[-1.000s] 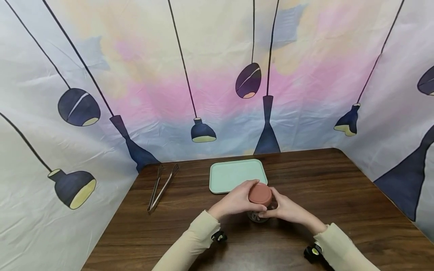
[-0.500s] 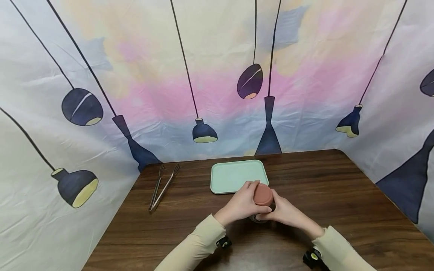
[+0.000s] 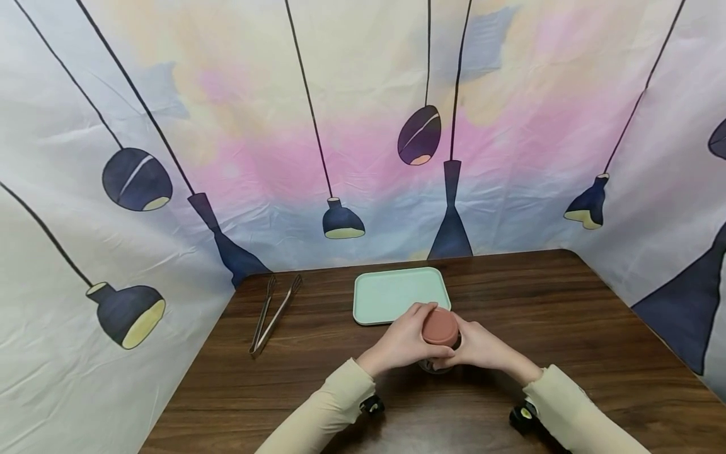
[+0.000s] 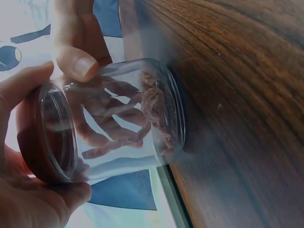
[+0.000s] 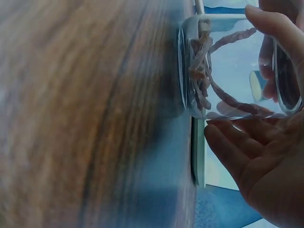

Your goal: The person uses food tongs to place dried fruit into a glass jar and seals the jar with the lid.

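Note:
Both hands are on a clear jar [image 4: 128, 161] with a reddish-brown lid [image 3: 439, 326], upright on the table. My left hand [image 3: 397, 342] grips the lid, its fingers on the far side and its thumb on the near side. Lower down, my right hand [image 3: 484, 347] holds the jar's clear body, thumb on the near side. Through the wall in the left wrist view, its fingers show behind the jar. Brown twisted strips [image 5: 202, 71] lie at the bottom of the jar, and a longer one leans up the wall. The hands cover much of the jar in the head view.
A pale green tray [image 3: 397, 293] lies just behind the jar. Metal tongs [image 3: 275, 318] rest at the table's left side. The dark wooden table [image 3: 544, 296] ends at a hanging cloth [image 3: 374, 157] printed with lamps.
My left hand has shifted slightly to the right round the lid, and my right thumb has moved a little further in on the jar. The tray and the tongs stay put.

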